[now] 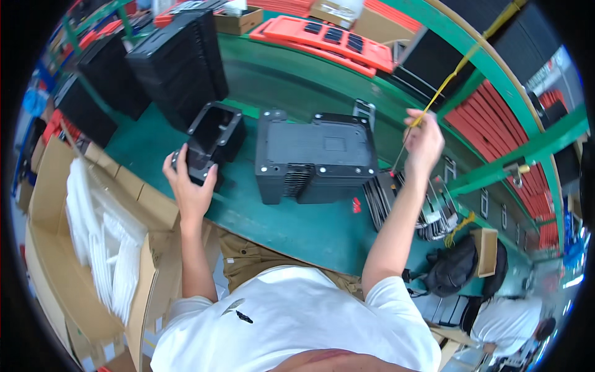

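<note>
An open, hollow black plastic housing [230, 137] stands left of centre on the green bench. My left hand [193, 191] grips its near end, thumb on the right side and fingers on the left. Raised on the right, my right hand [425, 144] is closed around a thin-shafted tool [400, 159] that points down; its handle is hidden in the fingers. A taut yellow cord [462, 65] runs from this hand to the upper right. Between the hands sits a larger black housing [316, 149], flat side up, with light round spots at its corners.
Tall stacks of black parts [180, 68] rise at the back left. A carton [49, 248] with white foam sleeves is at the near left. Metal-edged pieces [384, 198] and a black bag [455, 266] lie right. Orange trays [322, 40] line the back; a person [508, 322] is lower right.
</note>
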`<state>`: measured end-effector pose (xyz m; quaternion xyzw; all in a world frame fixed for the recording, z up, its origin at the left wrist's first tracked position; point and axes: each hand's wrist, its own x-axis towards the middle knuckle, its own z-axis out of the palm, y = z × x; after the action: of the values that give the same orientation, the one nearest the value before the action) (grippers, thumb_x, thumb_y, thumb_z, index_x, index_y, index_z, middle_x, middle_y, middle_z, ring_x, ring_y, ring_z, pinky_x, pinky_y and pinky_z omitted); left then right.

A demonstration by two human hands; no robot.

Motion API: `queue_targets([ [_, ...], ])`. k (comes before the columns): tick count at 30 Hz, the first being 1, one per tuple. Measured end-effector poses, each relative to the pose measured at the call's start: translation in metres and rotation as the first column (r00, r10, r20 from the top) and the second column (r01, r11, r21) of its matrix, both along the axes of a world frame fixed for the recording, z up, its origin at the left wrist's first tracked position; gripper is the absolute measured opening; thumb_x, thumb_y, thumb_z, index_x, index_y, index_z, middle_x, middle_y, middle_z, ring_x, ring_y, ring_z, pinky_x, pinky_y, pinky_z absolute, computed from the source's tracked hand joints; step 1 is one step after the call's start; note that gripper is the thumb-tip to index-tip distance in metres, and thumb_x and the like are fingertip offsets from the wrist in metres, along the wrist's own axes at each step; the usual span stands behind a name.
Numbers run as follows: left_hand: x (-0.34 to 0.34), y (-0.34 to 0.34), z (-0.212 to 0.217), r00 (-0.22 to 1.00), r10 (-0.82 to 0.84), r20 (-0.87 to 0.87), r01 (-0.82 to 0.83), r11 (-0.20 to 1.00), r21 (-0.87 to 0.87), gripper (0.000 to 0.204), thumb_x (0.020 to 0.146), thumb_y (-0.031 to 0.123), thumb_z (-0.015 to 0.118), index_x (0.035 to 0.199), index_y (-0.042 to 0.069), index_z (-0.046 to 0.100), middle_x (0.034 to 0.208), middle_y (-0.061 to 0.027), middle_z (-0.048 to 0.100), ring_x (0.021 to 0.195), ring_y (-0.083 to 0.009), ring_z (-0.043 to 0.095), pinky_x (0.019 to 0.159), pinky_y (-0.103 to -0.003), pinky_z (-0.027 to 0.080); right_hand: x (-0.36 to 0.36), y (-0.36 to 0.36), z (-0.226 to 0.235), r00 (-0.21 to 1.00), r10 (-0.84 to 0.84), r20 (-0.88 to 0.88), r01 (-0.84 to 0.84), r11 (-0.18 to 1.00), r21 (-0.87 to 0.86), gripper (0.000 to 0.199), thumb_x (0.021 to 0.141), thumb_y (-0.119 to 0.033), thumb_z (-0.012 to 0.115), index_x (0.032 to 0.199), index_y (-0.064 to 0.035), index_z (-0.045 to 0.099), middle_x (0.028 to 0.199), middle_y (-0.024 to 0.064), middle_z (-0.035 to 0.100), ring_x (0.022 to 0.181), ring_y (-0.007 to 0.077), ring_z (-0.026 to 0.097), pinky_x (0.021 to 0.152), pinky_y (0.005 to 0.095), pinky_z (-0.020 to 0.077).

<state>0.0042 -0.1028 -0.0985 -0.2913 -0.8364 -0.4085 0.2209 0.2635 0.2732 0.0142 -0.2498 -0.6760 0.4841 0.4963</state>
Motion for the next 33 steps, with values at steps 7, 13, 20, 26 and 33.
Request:
queue_targets([
  [7,-0.015,0.011,-0.020,0.992,0.017,-0.124,0.010,0.977,0.214,0.091,0.071,0.017,0.082,0.153,0.007,0.044,0.142,-0.0221,0.039,0.128,-0.0414,0.046,0.111,-0.047,0.039,-0.093,0.152,-0.142,0.595,-0.307,0.743,-0.066,0.903,0.425,0.025,0.090,-0.022,0.064,0.106,-0.0083,0.076,0.104,0.0165,0.076,0.096,0.0338,0.072,0.086,0.0432,0.0558],
  [13,-0.007,0.006,-0.020,0.997,0.006,-0.073,0.008,0.983,0.184,0.100,0.063,0.020,0.084,0.154,0.007,0.044,0.140,-0.0227,0.040,0.127,-0.0423,0.046,0.109,-0.047,0.041,-0.123,0.192,-0.164,0.085,-0.347,0.934,-0.248,0.900,0.357,0.030,0.089,-0.027,0.066,0.114,-0.0133,0.075,0.122,0.0160,0.072,0.116,0.0363,0.068,0.100,0.0477,0.0544],
  [20,-0.008,0.008,-0.015,0.997,0.026,-0.075,-0.011,0.983,0.183,0.104,0.062,0.020,0.085,0.155,0.007,0.040,0.139,-0.0229,0.040,0.127,-0.0425,0.047,0.108,-0.047,0.042,-0.119,0.186,-0.101,0.131,-0.403,0.906,-0.099,0.903,0.417,0.047,0.087,-0.035,0.067,0.123,-0.0044,0.071,0.130,0.0229,0.067,0.123,0.0390,0.065,0.104,0.0474,0.0517],
  [26,0.000,0.004,-0.013,0.997,0.014,-0.075,0.000,0.985,0.174,0.102,0.067,0.023,0.086,0.156,0.007,0.039,0.141,-0.0237,0.041,0.128,-0.0433,0.046,0.110,-0.049,0.038,-0.108,0.072,0.055,0.803,-0.122,0.583,-0.108,0.933,0.344,0.040,0.091,-0.034,0.074,0.080,0.0038,0.071,0.070,0.0096,0.069,0.067,0.0142,0.065,0.063,0.0321,0.0514],
  [33,0.042,0.038,0.080,0.926,-0.320,-0.200,0.366,0.892,0.265,0.087,0.077,0.056,0.079,0.145,0.008,0.054,0.148,-0.0248,0.042,0.138,-0.0483,0.038,0.116,-0.058,0.029,-0.053,-0.120,0.081,0.626,-0.342,0.701,-0.251,0.763,0.596,0.027,0.085,-0.026,0.077,0.079,0.0007,0.073,0.076,0.0157,0.073,0.063,0.0291,0.069,0.069,0.0386,0.0543],
])
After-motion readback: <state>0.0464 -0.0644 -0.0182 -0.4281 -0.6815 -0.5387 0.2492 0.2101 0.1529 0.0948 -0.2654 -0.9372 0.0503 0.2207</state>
